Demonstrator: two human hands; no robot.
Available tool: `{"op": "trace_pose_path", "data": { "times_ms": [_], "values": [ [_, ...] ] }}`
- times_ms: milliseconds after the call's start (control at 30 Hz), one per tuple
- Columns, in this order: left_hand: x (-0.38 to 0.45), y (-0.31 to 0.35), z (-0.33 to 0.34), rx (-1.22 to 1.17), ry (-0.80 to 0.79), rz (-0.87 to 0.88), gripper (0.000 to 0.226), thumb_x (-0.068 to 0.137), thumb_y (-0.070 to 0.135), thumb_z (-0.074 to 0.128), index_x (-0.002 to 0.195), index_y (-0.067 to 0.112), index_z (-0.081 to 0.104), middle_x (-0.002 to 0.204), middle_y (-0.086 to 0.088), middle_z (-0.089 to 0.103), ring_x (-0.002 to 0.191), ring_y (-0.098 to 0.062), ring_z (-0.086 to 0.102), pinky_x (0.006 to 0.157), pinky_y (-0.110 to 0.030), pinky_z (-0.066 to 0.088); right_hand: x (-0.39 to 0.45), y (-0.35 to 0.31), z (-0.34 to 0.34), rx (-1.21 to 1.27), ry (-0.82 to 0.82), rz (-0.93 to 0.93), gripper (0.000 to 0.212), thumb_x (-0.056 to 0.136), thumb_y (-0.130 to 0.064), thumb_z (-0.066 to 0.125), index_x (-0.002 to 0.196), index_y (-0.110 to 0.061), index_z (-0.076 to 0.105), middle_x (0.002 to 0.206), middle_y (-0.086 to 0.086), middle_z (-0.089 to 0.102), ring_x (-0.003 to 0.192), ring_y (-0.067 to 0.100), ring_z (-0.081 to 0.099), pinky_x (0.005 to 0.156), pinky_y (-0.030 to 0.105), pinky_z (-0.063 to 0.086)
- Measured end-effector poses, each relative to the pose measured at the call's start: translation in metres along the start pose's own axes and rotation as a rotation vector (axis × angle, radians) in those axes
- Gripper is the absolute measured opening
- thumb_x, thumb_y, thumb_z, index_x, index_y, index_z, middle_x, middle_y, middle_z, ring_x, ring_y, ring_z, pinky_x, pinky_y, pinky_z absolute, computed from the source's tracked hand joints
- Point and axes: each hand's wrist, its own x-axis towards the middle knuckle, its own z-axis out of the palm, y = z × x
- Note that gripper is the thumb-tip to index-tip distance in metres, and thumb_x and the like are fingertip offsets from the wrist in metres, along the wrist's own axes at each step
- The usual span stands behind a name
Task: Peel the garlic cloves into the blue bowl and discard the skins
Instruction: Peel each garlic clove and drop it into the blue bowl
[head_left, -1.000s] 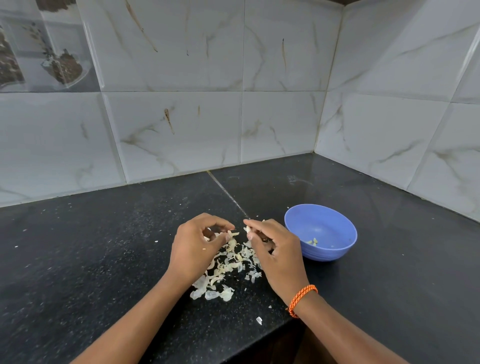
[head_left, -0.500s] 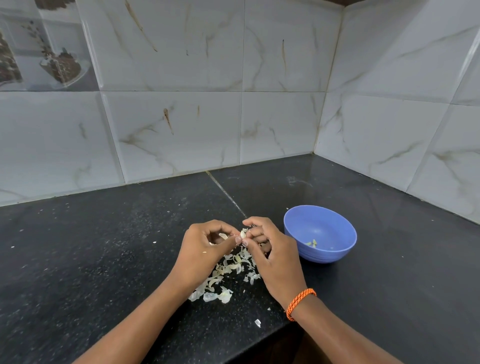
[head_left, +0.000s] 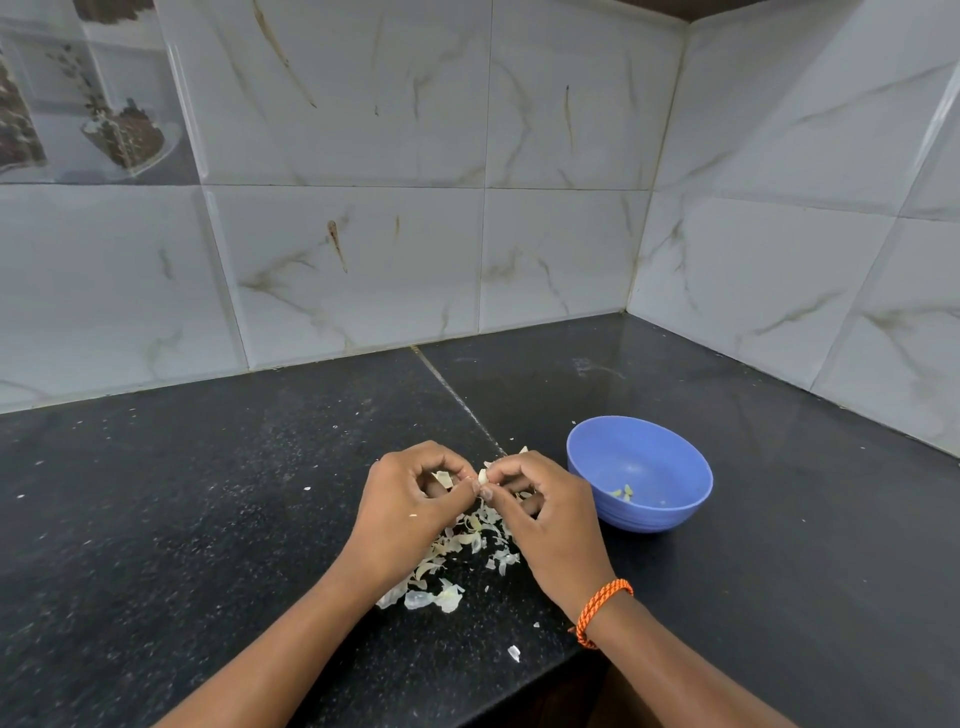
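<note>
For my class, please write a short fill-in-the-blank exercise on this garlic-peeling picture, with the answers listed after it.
1. The bowl on the counter is coloured ____.
2. Both hands pinch a small garlic clove ____ them.
3. The orange band is on the ____ wrist.
4. The loose skins lie on the counter, ____ the hands.

Answers: blue; between; right; below

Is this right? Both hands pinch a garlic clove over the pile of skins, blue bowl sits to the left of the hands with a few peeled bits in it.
Wrong on one point: the head view shows the blue bowl to the right of the hands, beside the right hand. The rest holds: the left hand and right hand pinch the garlic clove over the skins, and the bowl holds a few peeled bits.
</note>
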Motion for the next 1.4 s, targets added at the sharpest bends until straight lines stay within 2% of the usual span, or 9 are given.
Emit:
{"op": "trace_pose_path", "data": {
  "times_ms": [233,333,533,700,833,1000,1200,1400],
  "values": [
    [0.0,0.002,0.001,0.074,0.021,-0.008,0.018,0.09,0.018,0.085,0.076,0.026,0.076,0.079,0.004,0.074,0.056,-0.036,0.068,0.063,-0.047,0.059,-0.003,-0.003,-0.001,0.138,-0.039,0.046,0.008,0.096,-0.008,0.076,0.097,-0.016,0.076,0.088,-0.006,0.078,0.083,0.014,0.077,0.067,0.023,0.059],
    [0.0,0.004,0.003,0.067,0.028,-0.006,0.019,0.091,0.018,0.084,0.075,0.025,0.075,0.083,0.006,0.075,0.055,-0.036,0.068,0.061,-0.049,0.059,-0.003,-0.006,-0.003,0.21,-0.048,0.077,0.009,0.099,-0.005,0.072,0.098,-0.013,0.075,0.085,0.0,0.078,0.081,0.016,0.078,0.067,0.025,0.059],
    [-0.001,0.009,0.002,0.03,0.014,-0.052,0.017,0.093,0.017,0.082,0.078,0.019,0.077,0.083,0.003,0.077,0.056,-0.037,0.069,0.06,-0.043,0.057,-0.002,-0.005,-0.002,0.266,-0.076,0.13,0.019,0.103,-0.012,0.067,0.119,-0.019,0.076,0.1,-0.002,0.08,0.088,0.02,0.078,0.07,0.029,0.06],
    [-0.003,0.009,0.002,0.092,0.02,-0.031,0.014,0.089,0.029,0.081,0.077,0.026,0.075,0.085,0.008,0.077,0.053,-0.026,0.07,0.058,-0.048,0.059,-0.003,-0.008,-0.002,0.231,-0.054,0.104,0.013,0.099,-0.009,0.073,0.108,-0.017,0.078,0.09,-0.004,0.079,0.082,0.015,0.078,0.069,0.022,0.059],
    [-0.004,0.01,0.004,0.097,0.026,-0.042,0.016,0.09,0.025,0.084,0.078,0.025,0.074,0.072,0.009,0.073,0.052,-0.025,0.068,0.056,-0.042,0.056,-0.003,-0.009,-0.002,0.231,-0.039,0.092,0.012,0.097,-0.009,0.075,0.104,-0.018,0.078,0.087,-0.002,0.079,0.076,0.018,0.077,0.066,0.021,0.057],
    [-0.004,0.01,0.005,0.053,-0.004,-0.078,0.015,0.094,0.019,0.079,0.081,0.023,0.071,0.054,-0.002,0.067,0.046,-0.012,0.059,0.054,-0.024,0.044,-0.002,-0.01,-0.004,0.326,-0.047,0.119,0.009,0.094,-0.01,0.079,0.1,-0.016,0.078,0.089,0.001,0.078,0.079,0.018,0.075,0.064,0.024,0.058],
    [-0.004,0.012,0.006,0.025,-0.034,-0.082,0.016,0.098,0.019,0.074,0.083,0.019,0.068,0.054,0.001,0.063,0.046,-0.01,0.055,0.053,-0.022,0.042,-0.002,-0.011,-0.006,0.334,-0.074,0.107,0.013,0.097,-0.012,0.076,0.107,-0.019,0.078,0.097,0.0,0.079,0.087,0.021,0.076,0.065,0.03,0.06],
    [-0.005,0.016,0.007,0.025,-0.019,-0.074,0.017,0.098,0.02,0.072,0.083,0.015,0.067,0.055,0.007,0.064,0.046,-0.011,0.056,0.052,-0.023,0.043,-0.002,-0.011,-0.006,0.347,-0.05,0.085,0.004,0.099,-0.012,0.074,0.102,-0.012,0.076,0.098,0.002,0.078,0.09,0.025,0.077,0.064,0.035,0.062]
  ]
}}
